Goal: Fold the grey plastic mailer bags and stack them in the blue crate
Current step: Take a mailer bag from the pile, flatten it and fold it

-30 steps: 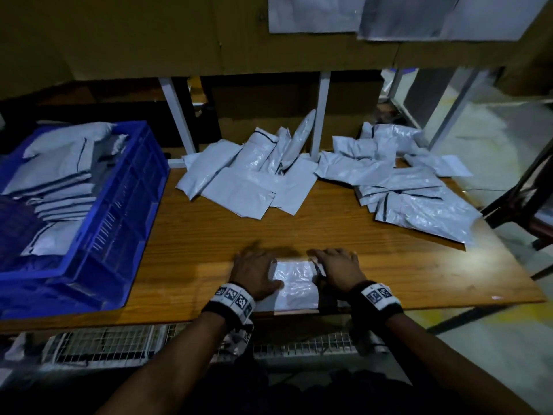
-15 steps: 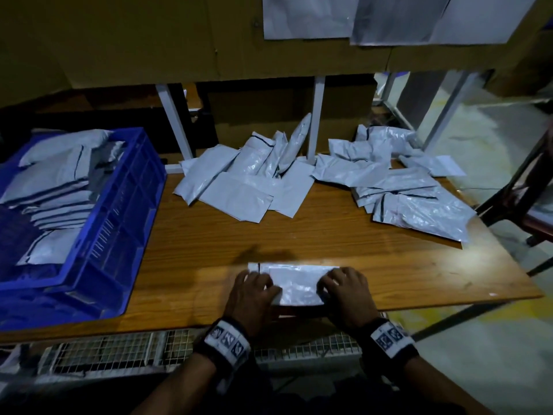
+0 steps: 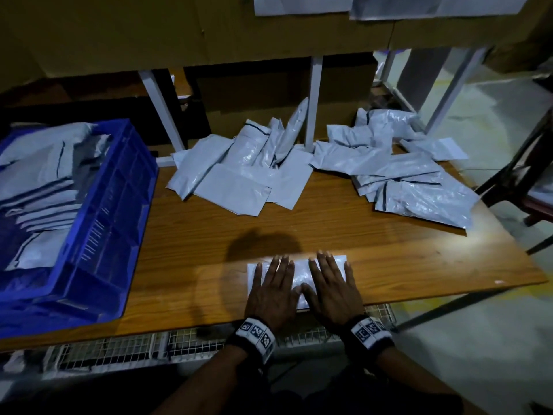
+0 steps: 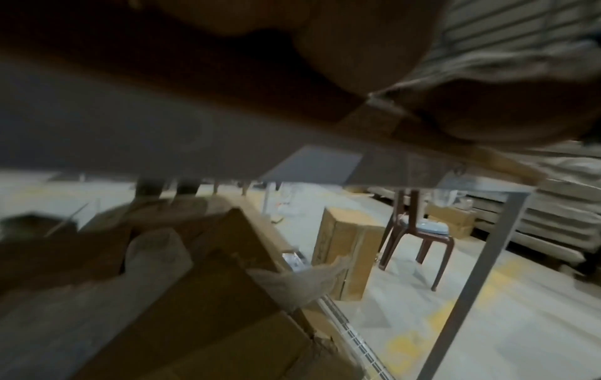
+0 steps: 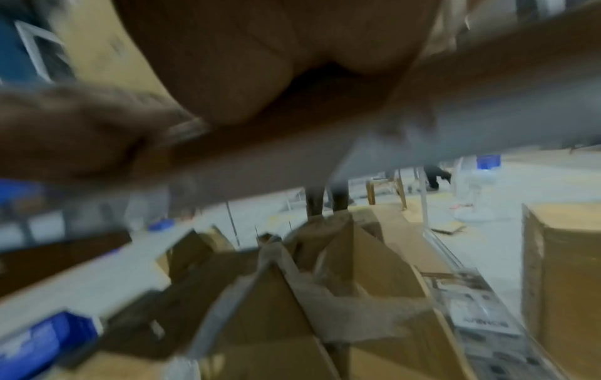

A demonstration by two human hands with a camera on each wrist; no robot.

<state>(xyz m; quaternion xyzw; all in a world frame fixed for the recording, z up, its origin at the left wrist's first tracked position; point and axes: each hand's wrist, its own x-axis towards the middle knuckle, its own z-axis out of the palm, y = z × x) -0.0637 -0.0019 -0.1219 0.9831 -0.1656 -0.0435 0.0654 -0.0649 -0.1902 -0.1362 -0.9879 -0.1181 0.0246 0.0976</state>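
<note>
Mailer bag — grey, folded into a flat rectangle — lies on the desk at its near edge, centre. Left hand and right hand both lie palm-down on it, side by side, thumbs nearly touching. Fingers straight and slightly spread, pressing the plastic flat; nothing pinched. Fingertips reach about to the bag's far edge.

Blue crate sits on the left of the desk, well apart from the hands. Folded grey bags are stacked inside it in overlapping rows.

Two loose heaps of unfolded bags at the far side of the desk — one centre, partly leaning against a white upright post, one far right, running out to the desk's right edge.

Wristbands with black-and-white marker patches on both wrists.

Wrist views are blurred: they look under the desk edge at cardboard boxes, a brown chair and a pale floor with yellow marking. Right wrist view also shows boxes; finger detail there can't be made out.
</note>
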